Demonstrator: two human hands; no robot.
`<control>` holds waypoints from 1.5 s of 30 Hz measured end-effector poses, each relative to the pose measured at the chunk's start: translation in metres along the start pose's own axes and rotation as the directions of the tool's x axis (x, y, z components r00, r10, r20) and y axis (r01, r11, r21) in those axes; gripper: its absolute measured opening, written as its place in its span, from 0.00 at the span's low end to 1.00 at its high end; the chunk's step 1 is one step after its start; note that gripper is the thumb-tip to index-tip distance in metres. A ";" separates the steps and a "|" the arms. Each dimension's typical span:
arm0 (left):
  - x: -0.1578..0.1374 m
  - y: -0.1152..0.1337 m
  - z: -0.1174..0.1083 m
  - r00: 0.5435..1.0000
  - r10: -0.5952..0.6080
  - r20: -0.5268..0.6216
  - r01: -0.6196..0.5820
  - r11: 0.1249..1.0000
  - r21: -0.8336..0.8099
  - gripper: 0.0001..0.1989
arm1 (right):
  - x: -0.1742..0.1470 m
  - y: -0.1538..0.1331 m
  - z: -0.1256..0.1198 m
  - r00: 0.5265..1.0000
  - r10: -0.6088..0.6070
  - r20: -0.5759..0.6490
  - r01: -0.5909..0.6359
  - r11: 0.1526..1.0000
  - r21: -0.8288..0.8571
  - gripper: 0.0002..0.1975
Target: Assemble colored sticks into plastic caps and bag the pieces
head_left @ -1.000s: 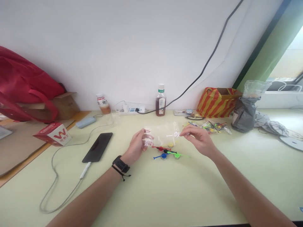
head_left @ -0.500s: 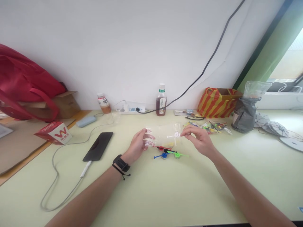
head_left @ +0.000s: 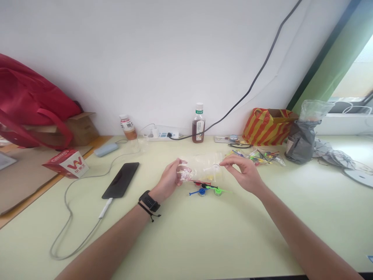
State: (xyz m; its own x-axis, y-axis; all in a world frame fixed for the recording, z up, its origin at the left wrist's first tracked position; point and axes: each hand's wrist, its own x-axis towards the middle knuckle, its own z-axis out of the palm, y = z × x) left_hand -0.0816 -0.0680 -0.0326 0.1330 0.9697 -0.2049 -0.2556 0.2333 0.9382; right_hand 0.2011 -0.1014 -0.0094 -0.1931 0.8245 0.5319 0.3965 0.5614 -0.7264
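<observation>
My left hand [head_left: 169,179] has its fingers closed on the left end of a clear plastic bag [head_left: 201,165], held up over the table. A small white round piece with a thin stick [head_left: 215,167] shows faintly through the plastic near the bag's right end. At that end, the thumb and fingertips of my right hand [head_left: 244,171] are pinched at the edge of the white piece. Beneath the bag lie similar stick-and-disc pieces: a blue one [head_left: 202,191], a green one [head_left: 218,191], a black one [head_left: 205,186] and a red one [head_left: 198,183], with some yellow partly hidden behind the plastic.
Bagged coloured pieces [head_left: 264,156] lie at the right, before a striped bag [head_left: 266,126] and a grey bag [head_left: 303,142]. A bottle [head_left: 198,126] stands by the wall. At left are a phone [head_left: 121,181] on its cable, a red-white box [head_left: 66,164] and another bottle [head_left: 128,127].
The white piece has gone from plain view at my right fingertips to showing faintly through the bag. My right hand has shifted slightly left. The pieces on the table have not moved.
</observation>
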 end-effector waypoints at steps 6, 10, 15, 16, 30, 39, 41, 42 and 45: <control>-0.005 0.001 0.003 0.994 -0.013 0.108 0.008 0.999 0.044 0.24 | -0.001 0.001 0.007 0.999 0.024 -0.027 -0.024 1.000 0.002 0.09; -0.007 0.002 0.004 0.994 -0.002 0.113 -0.004 0.999 0.049 0.19 | -0.002 0.001 0.009 0.998 0.005 -0.059 -0.008 0.999 -0.053 0.09; -0.006 0.006 0.003 0.994 -0.048 0.095 0.051 0.998 -0.032 0.15 | -0.002 0.004 0.005 0.982 -0.033 -0.186 0.012 0.994 -0.110 0.07; -0.006 0.007 0.003 0.994 -0.062 0.086 0.067 0.996 -0.056 0.14 | -0.001 0.004 0.003 0.980 -0.046 -0.192 0.025 0.993 -0.113 0.06; -0.009 0.005 0.005 0.974 -0.071 0.217 0.062 0.997 0.049 0.20 | -0.004 0.002 0.016 0.983 -0.056 -0.175 0.040 0.995 -0.096 0.03; -0.013 0.004 0.009 0.956 -0.045 0.289 -0.006 0.985 0.173 0.21 | -0.006 0.001 0.023 0.963 0.001 -0.268 -0.011 0.999 -0.036 0.04; -0.014 0.005 0.010 0.956 -0.027 0.294 -0.008 0.993 0.119 0.22 | -0.006 0.003 0.024 0.969 0.012 -0.246 -0.011 1.000 0.006 0.04; -0.015 0.005 0.010 0.953 -0.018 0.303 -0.007 0.997 0.080 0.22 | -0.006 0.003 0.025 0.972 0.012 -0.235 -0.007 1.000 0.024 0.04; -0.016 0.006 0.011 0.937 -0.009 0.348 0.014 1.000 -0.012 0.23 | -0.007 0.003 0.028 0.970 0.023 -0.240 -0.004 0.997 0.080 0.04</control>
State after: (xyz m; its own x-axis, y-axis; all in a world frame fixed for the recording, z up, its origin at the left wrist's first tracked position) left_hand -0.0748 -0.0831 -0.0211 0.4603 0.8818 -0.1032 -0.2651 0.2475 0.9319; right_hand 0.1781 -0.1034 -0.0276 0.0374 0.7963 0.6037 0.3243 0.5618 -0.7611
